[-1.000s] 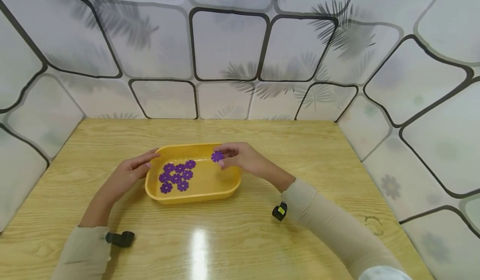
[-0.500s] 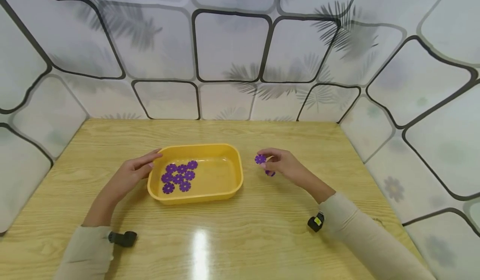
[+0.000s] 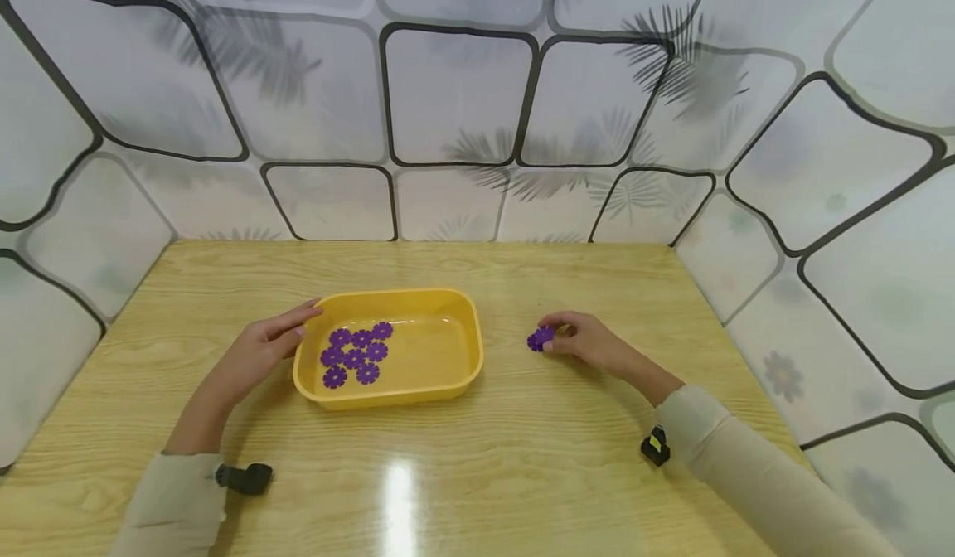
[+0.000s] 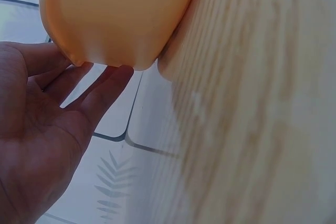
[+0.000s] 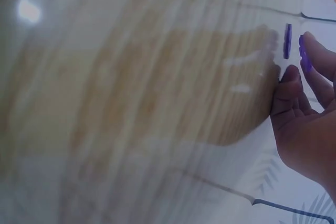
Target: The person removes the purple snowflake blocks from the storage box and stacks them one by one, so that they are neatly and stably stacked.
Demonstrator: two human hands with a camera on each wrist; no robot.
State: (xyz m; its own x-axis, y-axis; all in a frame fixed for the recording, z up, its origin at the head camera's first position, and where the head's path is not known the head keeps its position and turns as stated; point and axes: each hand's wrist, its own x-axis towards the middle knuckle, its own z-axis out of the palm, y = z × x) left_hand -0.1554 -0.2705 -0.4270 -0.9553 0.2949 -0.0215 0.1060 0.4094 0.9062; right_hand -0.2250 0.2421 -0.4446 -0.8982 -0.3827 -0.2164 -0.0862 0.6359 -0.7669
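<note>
In the head view, my left hand (image 3: 261,348) holds the left end of a yellow plastic tray (image 3: 421,399). Its fingertips lie over the rim, and the thumb is against the outer side; the left wrist view shows the digits touching the tray's end wall (image 4: 115,24). Several purple flower-shaped notched discs (image 3: 354,359) lie inside the tray's left half. To the right of the tray, my right hand (image 3: 585,341) pinches one purple disc (image 5: 305,53) low over the table. Another purple disc (image 3: 533,342) sits just left of it, partly overlapped, with a small gap between them in the right wrist view.
A pale wood-grain table (image 3: 448,474) lies under everything. Patterned fabric walls (image 3: 455,97) stand at its back and sides. A black wrist camera (image 3: 249,478) is strapped to the left wrist, another camera (image 3: 655,448) to the right wrist.
My right hand has carried a purple disc from above the tray's right end out to the right, then lowered it beside another disc on the table. The left hand stays at the tray.
</note>
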